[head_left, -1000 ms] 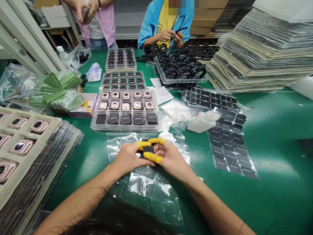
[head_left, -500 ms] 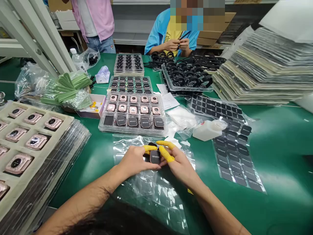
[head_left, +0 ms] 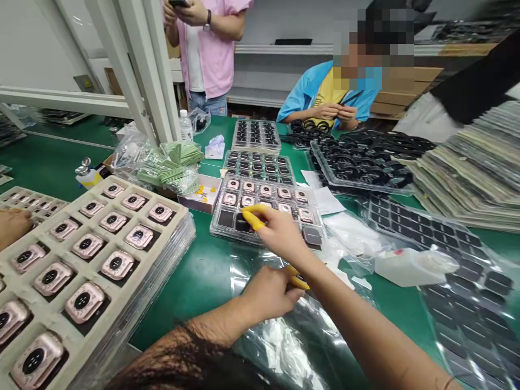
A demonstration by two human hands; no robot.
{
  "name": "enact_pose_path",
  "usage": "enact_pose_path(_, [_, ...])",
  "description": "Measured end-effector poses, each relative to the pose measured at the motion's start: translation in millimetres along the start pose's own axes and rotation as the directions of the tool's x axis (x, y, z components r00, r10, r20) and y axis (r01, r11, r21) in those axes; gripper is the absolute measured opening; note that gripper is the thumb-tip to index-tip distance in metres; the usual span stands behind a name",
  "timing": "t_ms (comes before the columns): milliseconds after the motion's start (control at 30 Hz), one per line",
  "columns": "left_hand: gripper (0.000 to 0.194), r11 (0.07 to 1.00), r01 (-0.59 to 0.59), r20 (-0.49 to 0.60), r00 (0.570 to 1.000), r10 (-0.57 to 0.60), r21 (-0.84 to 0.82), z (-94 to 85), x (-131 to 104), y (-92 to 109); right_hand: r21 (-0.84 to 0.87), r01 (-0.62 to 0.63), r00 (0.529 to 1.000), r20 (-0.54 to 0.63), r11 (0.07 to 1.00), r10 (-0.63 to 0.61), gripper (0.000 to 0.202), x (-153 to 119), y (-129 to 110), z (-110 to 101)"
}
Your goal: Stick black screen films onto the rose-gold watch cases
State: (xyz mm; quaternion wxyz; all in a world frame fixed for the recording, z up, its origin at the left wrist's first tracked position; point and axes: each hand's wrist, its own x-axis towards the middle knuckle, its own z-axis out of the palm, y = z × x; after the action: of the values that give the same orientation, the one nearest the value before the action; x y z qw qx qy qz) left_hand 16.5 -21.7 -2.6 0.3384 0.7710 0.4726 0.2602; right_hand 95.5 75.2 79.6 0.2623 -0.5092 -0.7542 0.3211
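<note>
My right hand (head_left: 280, 230), with yellow finger covers, reaches over the clear tray (head_left: 219, 230) of pink watch cases. Its covered fingertips are at a dark square piece (head_left: 242, 222) in the tray's front row, beside an unfilled-looking dark compartment. Below my right forearm, my left hand (head_left: 272, 292) is curled above the plastic sheet (head_left: 280, 336); whatever its fingers hold is hidden. Another dark square piece (head_left: 312, 236) lies at the tray's right front corner.
Stacked trays of pink watch cases (head_left: 85, 246) stand at the left. A white bottle (head_left: 410, 268) lies right of the tray, near sheets of dark squares (head_left: 463, 314). Behind are green straps (head_left: 174, 168), black straps (head_left: 365, 162) and two people. Another hand (head_left: 14, 225) shows at the far left.
The view has swung left. My right hand has left the dark square piece held between both hands and moved forward to the tray. My left hand stays low over the plastic.
</note>
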Motion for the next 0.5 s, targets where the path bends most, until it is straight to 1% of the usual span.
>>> enact_pose_path(33, [0.013, 1.000, 0.019, 0.027, 0.999, -0.019, -0.012, -3.5, 0.3, 1.9, -0.163, 0.013, 0.999, 0.044, 0.987, -0.006, 0.022, 20.5, -13.4, 10.0])
enact_pose_path(67, [0.012, 0.999, 0.038, 0.054, 0.998, -0.037, -0.026, -7.1, 0.7, 3.9, -0.303, 0.030, 0.998, 0.056, 0.953, -0.014, 0.021, 38.1, -24.1, 19.0])
enact_pose_path(100, [0.011, 0.997, 0.060, 0.079, 0.995, -0.057, -0.042, -10.4, 1.2, 5.9, -0.400, 0.019, 0.999, 0.046, 0.916, -0.001, 0.022, 52.6, -31.8, 26.3])
enact_pose_path(133, [0.010, 0.994, 0.084, 0.100, 0.992, -0.077, -0.064, -13.3, 1.9, 7.8, -0.457, -0.012, 0.999, 0.022, 0.890, 0.025, 0.023, 64.3, -36.2, 31.8])
enact_pose_path(167, [0.008, 0.990, 0.108, 0.118, 0.988, -0.097, -0.091, -15.7, 2.7, 9.4, -0.477, -0.055, 0.998, -0.004, 0.877, 0.060, 0.027, 73.6, -37.9, 35.5])
enact_pose_path(233, [0.005, 0.977, 0.149, 0.142, 0.982, -0.128, -0.154, -18.5, 4.6, 11.7, -0.455, -0.142, 0.989, -0.030, 0.879, 0.144, 0.032, 87.3, -35.5, 38.6])
enact_pose_path(267, [0.007, 0.970, 0.160, 0.150, 0.980, -0.134, -0.182, -19.1, 5.7, 12.2, -0.434, -0.165, 0.985, -0.027, 0.886, 0.170, 0.032, 92.7, -33.0, 38.8])
enact_pose_path(400, [0.019, 0.955, 0.198, 0.189, 0.969, -0.157, -0.222, -17.8, 8.3, 10.4, -0.305, -0.165, 0.986, -0.021, 0.938, 0.167, 0.016, 110.1, -28.1, 38.7])
enact_pose_path(433, [0.020, 0.953, 0.205, 0.190, 0.968, -0.163, -0.225, -16.6, 8.3, 9.1, -0.252, -0.165, 0.986, -0.020, 0.953, 0.166, 0.014, 112.9, -29.1, 38.7])
enact_pose_path(500, [0.020, 0.945, 0.212, 0.178, 0.969, -0.170, -0.250, -13.3, 7.8, 5.7, -0.126, -0.167, 0.986, -0.015, 0.978, 0.166, 0.017, 112.8, -32.0, 36.8])
